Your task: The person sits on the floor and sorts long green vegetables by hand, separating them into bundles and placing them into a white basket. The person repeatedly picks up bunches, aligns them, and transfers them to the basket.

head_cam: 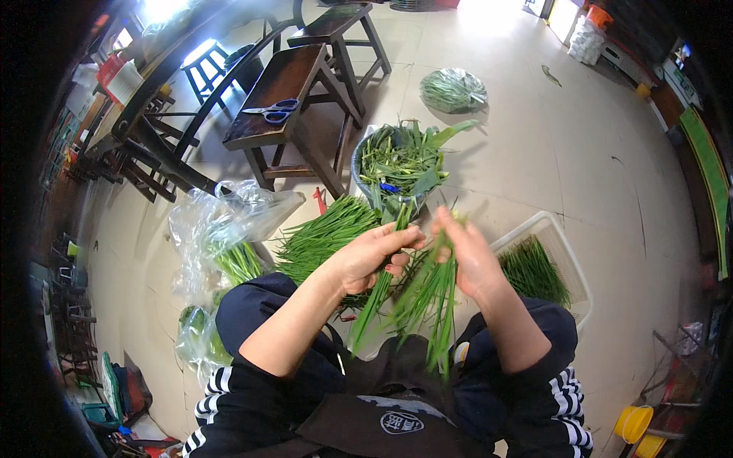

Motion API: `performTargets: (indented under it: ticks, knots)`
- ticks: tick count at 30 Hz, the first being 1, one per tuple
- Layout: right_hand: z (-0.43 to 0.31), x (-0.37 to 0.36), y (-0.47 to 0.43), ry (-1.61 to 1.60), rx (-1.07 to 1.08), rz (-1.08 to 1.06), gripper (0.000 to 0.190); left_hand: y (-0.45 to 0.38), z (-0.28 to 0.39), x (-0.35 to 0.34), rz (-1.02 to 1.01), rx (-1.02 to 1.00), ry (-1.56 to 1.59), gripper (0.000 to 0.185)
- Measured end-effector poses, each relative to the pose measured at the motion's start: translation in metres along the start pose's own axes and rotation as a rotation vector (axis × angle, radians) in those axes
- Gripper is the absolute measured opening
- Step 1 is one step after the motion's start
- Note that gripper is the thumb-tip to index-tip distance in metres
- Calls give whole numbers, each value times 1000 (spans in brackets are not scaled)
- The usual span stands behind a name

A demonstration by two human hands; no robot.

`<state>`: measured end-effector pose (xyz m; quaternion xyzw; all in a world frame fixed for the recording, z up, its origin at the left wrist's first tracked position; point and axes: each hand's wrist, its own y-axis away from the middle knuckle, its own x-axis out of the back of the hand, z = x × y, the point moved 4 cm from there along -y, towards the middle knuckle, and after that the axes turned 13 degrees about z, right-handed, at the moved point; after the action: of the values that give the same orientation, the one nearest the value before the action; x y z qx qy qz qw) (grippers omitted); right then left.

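Note:
Long flat green leaves, which look like garlic chives, are in both hands above my lap. My left hand (375,255) is closed round a thin bunch (375,309) that hangs towards my apron. My right hand (467,252) holds a fuller, partly blurred bunch (438,309) by its upper ends. Just left of my left hand lies a large heap of green chives (326,237). Beyond both hands stands a round tub (356,166) full of leafy scraps, with a small blue item in it. To the right, a white plastic basket (578,275) holds more chives (535,269).
Clear plastic bags with greens (237,206) lie at the left. Blue-handled scissors (278,111) rest on a dark wooden bench (286,74), with another bench (335,23) behind. A bagged bundle of greens (453,90) sits on the tiled floor beyond the tub. Yellow containers (633,423) are at lower right.

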<state>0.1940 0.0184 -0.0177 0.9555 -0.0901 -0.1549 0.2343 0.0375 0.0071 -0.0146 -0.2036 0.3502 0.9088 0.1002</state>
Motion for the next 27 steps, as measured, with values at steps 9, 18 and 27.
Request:
performTargets:
  ticks: [9, 18, 27]
  knots:
    - [3, -9, 1, 6, -73, -187, 21, 7, -5, -6, -16, 112, -12, 22]
    - [-7, 15, -15, -115, -13, -19, 20, -8, 14, 31, 248, -61, -115, 32]
    - [-27, 38, -22, 16, 296, 263, 13, 1, 52, 83, 586, -345, 135, 19]
